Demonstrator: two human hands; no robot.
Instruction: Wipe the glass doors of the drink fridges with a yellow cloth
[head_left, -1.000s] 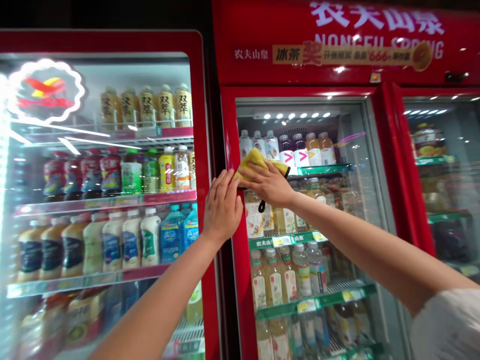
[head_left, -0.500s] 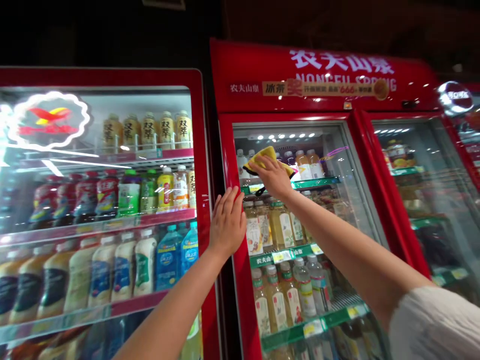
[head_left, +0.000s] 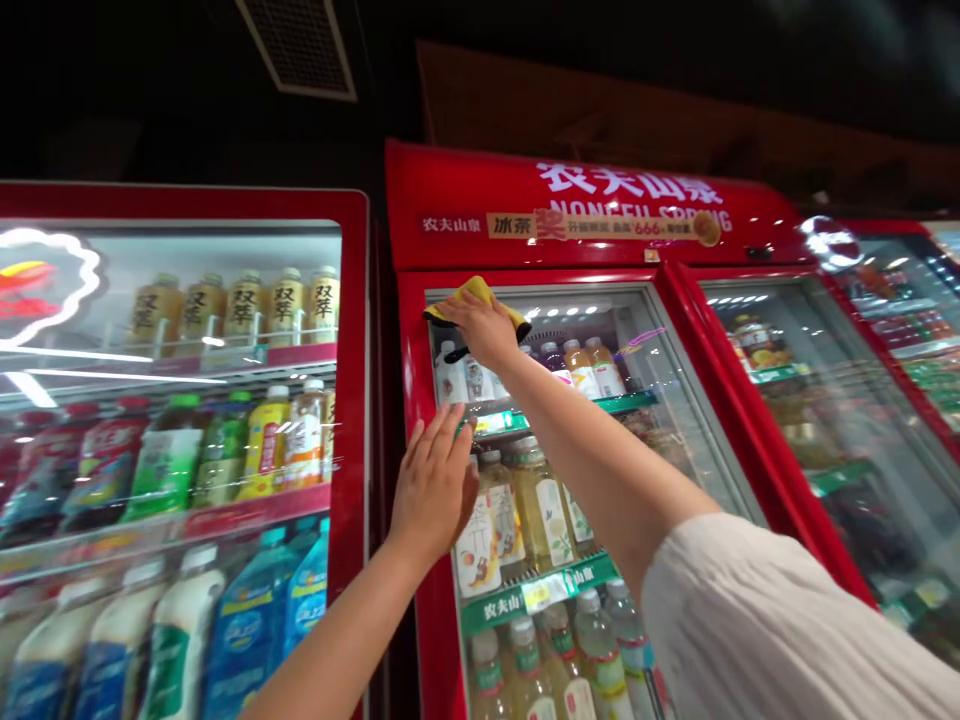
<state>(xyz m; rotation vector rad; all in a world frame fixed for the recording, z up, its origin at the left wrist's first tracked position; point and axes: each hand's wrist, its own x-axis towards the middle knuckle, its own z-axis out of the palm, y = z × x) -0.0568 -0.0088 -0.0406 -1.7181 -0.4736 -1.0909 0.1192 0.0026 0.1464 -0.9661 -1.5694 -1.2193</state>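
My right hand (head_left: 484,325) presses a folded yellow cloth (head_left: 474,291) with a dark edge against the upper left corner of the glass door (head_left: 637,345). Most of the cloth under my palm is hidden; a small black tab hangs below it. Lower and to the left, my left hand (head_left: 435,485) holds nothing. Its fingers are stretched out over the left side of the red door frame (head_left: 415,345), partly over the glass; whether the palm touches cannot be told. Behind the glass stand bottled drinks (head_left: 544,510) on shelves with green label strips.
A second red-framed drinks fridge (head_left: 352,330) stands at the left, full of bottles, with a dark gap between the two. Another glass door (head_left: 780,400) adjoins on the right. A lettered red header (head_left: 600,205) tops the door, and a ceiling vent (head_left: 300,45) is above.
My right hand and the cloth have moved up and left into the corner of the glass. My left hand has shifted slightly rightward relative to the frame. My view has tilted upward.
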